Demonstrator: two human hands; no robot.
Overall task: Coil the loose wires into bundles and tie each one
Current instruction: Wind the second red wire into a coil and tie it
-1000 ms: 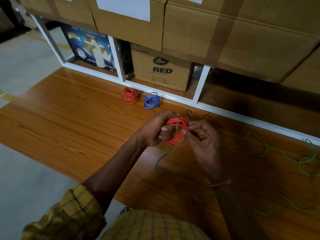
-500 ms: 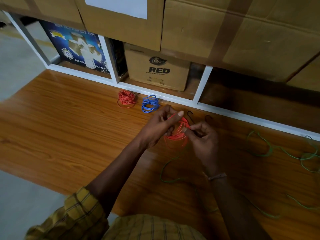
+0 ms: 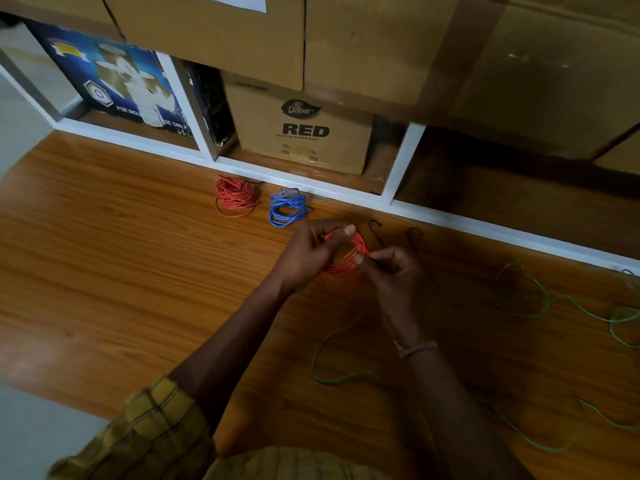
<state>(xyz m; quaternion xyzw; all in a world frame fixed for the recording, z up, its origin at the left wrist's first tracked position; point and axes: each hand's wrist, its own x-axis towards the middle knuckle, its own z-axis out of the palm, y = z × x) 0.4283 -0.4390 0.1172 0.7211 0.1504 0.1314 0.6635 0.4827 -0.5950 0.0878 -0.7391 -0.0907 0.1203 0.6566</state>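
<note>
Over the wooden tabletop [image 3: 121,271], near its back edge, I hold a coil of orange-red wire [image 3: 349,252] between both hands. My left hand [image 3: 311,251] grips the left side of the coil, fingers curled round the loops and the thumb laid flat across the top. My right hand [image 3: 388,268] pinches the coil's right edge between thumb and curled fingers; whether a loose end is in that pinch I cannot tell.

Behind the coil, just in front of the white shelf frame [image 3: 311,188], lie two finished bundles side by side: a red wire bundle [image 3: 235,199] on the left and a blue wire bundle [image 3: 287,207] right of it, close but apart. A thin dark wire [image 3: 377,232] with hooked ends lies on the wood just beyond my right hand.

A long green wire [image 3: 332,358] lies loose on the table below my wrists and trails off toward the right side. In the shelf behind stand a cardboard box marked RED [image 3: 301,133] and a blue printed box [image 3: 114,84]. A pale band [image 3: 417,348] sits round my right wrist, and my left sleeve is yellow plaid [image 3: 156,420].
</note>
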